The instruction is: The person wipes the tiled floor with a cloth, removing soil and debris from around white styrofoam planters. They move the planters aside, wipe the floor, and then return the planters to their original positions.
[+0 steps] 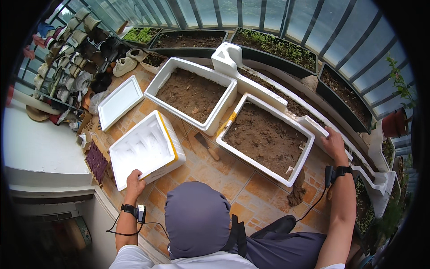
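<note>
My left hand (pixel 135 183) grips the near corner of a white styrofoam box (pixel 141 144) with yellow tape along its edge; its inside holds no soil. On the right, my right hand (pixel 333 143) is at the upper edge of a long white styrofoam planter (pixel 310 125), its fingers bent over the wall. Between the hands lies a soil-filled styrofoam box (pixel 231 136). Another soil-filled box (pixel 191 123) stands behind it to the left. A wooden-handled trowel or blade tool (pixel 207 146) lies on the tiles between the boxes.
A white styrofoam lid (pixel 121 102) lies at the left, near a crowded shoe rack (pixel 50 95). Dark planters (pixel 285 64) with seedlings line the windows. A brown cloth or glove (pixel 297 194) rests on the tiled floor (pixel 231 178). Red pots (pixel 393 123) stand at the far right.
</note>
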Tool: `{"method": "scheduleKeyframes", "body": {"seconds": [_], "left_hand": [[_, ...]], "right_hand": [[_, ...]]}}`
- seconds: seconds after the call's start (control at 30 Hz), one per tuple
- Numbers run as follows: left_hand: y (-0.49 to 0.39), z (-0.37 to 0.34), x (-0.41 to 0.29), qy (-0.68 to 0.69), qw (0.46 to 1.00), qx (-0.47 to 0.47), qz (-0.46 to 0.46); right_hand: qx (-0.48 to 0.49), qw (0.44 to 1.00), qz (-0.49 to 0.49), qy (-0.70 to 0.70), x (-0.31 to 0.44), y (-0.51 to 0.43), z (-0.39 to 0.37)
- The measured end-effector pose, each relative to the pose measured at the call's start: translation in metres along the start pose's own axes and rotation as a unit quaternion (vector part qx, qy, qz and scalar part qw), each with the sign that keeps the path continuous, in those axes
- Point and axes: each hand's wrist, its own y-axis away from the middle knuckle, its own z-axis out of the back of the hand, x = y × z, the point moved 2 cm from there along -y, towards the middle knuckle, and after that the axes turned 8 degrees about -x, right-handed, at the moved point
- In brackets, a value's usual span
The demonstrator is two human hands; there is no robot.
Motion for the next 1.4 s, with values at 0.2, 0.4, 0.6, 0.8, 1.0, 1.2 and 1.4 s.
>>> {"method": "scheduleKeyframes", "body": {"seconds": [0.2, 0.4, 0.6, 0.8, 1.0, 1.2, 1.4], "left_hand": [[-0.026, -0.031, -0.016, -0.123, 0.987, 0.060, -0.088], [-0.107, -0.084, -0.153, 0.141, 0.985, -0.070, -0.065], [-0.209, -0.121, -0.199, 0.031, 0.976, 0.091, -0.196], [-0.273, -0.084, -0.151, -0.076, 0.950, 0.162, -0.257], [-0.321, -0.067, -0.111, -0.107, 0.950, 0.136, -0.262], [-0.315, -0.068, -0.103, -0.066, 0.936, 0.067, -0.339], [-0.299, -0.058, -0.103, -0.057, 0.936, 0.079, -0.338]], "right_hand": [[0.011, 1.000, 0.028, -0.010, 0.008, -0.002, -0.008], [0.037, 0.997, 0.066, -0.017, 0.034, 0.003, -0.017], [0.067, 0.975, 0.188, -0.098, 0.127, 0.012, -0.029], [0.132, 0.935, 0.175, -0.278, 0.267, 0.008, -0.069], [0.184, 0.919, -0.039, -0.347, 0.377, -0.010, -0.129], [0.156, 0.907, -0.089, -0.382, 0.409, -0.010, -0.157], [0.107, 0.908, -0.090, -0.395, 0.406, -0.015, -0.158]]}}
